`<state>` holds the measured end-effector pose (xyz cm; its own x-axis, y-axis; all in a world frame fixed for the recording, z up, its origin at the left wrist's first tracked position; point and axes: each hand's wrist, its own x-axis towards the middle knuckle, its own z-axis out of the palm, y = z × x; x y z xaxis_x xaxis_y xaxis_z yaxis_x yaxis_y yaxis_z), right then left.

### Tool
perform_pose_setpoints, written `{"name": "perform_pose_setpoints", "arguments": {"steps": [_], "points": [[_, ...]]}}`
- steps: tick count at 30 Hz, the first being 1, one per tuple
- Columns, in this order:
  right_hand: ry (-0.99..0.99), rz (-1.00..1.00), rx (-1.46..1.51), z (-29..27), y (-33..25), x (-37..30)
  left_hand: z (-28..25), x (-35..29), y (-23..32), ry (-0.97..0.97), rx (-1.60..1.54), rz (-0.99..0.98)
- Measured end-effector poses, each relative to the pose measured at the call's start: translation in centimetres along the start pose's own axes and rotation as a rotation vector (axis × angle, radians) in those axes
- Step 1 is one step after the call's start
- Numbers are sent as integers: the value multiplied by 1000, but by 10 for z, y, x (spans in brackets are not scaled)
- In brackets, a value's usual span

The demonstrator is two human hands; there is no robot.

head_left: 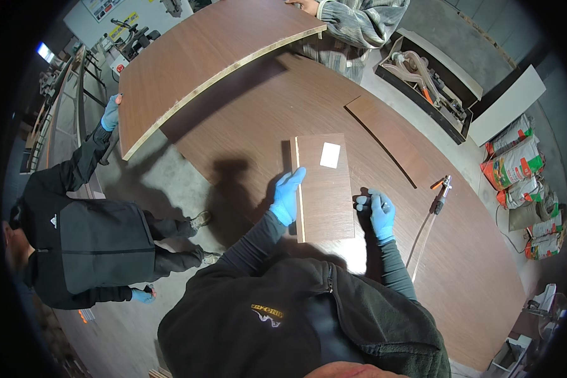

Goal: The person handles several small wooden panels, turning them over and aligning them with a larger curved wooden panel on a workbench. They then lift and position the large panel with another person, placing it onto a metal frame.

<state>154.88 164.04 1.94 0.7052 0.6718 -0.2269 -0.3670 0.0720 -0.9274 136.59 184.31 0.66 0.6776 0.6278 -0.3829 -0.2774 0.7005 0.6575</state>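
Note:
A brown wood-grain board [324, 195] with a pale raw left edge is tilted up over the table in front of me. A white square label [330, 155] is on its upper part. My left hand [287, 196], in a blue glove, grips the board by its left edge, thumb on the face. To the right of the board and apart from it is my right hand [381, 214], also blue-gloved. Its fingers are curled in; what they hold, if anything, cannot be made out. An air blow gun [443, 194] with a clear hose lies to the right of that hand.
Beneath is a large brown panel table [472, 271], with a narrow brown strip [390, 142] on it. Two co-workers hold a big brown panel [214, 50] at the far left: a gloved hand [111, 112] and a grey sleeve [359, 25]. Bags [515, 160] and a tool box [425, 82] stand right.

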Motion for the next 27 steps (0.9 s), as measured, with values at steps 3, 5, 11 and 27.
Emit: {"name": "perform_pose_setpoints", "arguments": {"steps": [3, 5, 11, 27], "points": [[27, -21, -120, 5, 5, 3, -6, 6, -9, 31, -10, 11], [71, -36, -179, 7, 9, 4, -7, 7, -12, 65, -19, 7], [64, -71, -364, -1, 17, 8, -10, 11, -16, 44, -36, -18], [123, -133, -597, -3, 28, 11, -9, 13, -24, 31, 33, 29]]}}
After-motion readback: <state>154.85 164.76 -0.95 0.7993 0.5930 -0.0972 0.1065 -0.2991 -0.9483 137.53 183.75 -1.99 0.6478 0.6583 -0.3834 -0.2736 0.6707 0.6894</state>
